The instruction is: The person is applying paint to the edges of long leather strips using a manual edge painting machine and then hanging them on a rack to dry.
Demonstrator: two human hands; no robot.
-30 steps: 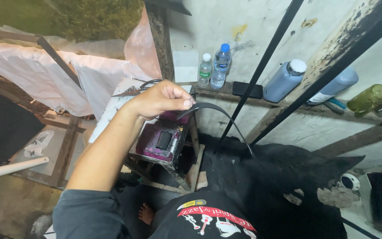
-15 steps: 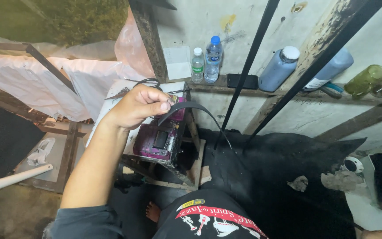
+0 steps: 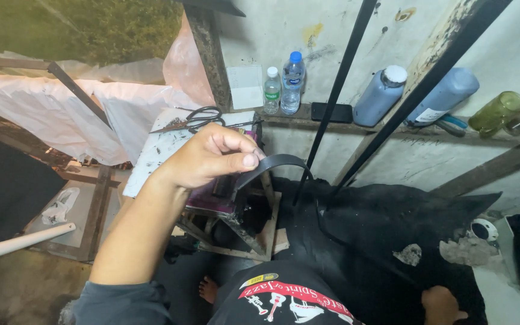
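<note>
Up by the machine, I had a black strap point(image 3: 275, 164) pinched between thumb and fingers of my left hand point(image 3: 209, 157), closed on its end so the strap arched out and down toward the black fabric point(image 3: 392, 235) heaped over my lap. I judged I held it high like that to keep it off the heap and free of twists. Just under my fist sat a purple machine point(image 3: 212, 201) on a small wooden stand point(image 3: 239, 232), close enough that the strap passed right beside it. Behind it lay a white board point(image 3: 157, 153) with scissors point(image 3: 197, 118) on top, within easy reach. My right hand point(image 3: 443, 306) showed only at the bottom edge, resting on the fabric; whether it was gripping anything I could not tell. Farther back, a ledge point(image 3: 404, 133) along the wall carried two clear bottles point(image 3: 284, 89), a dark phone point(image 3: 331, 112) and two grey-blue bottles point(image 3: 410, 96). Two black bars point(image 3: 338, 96) slanted across in front.
</note>
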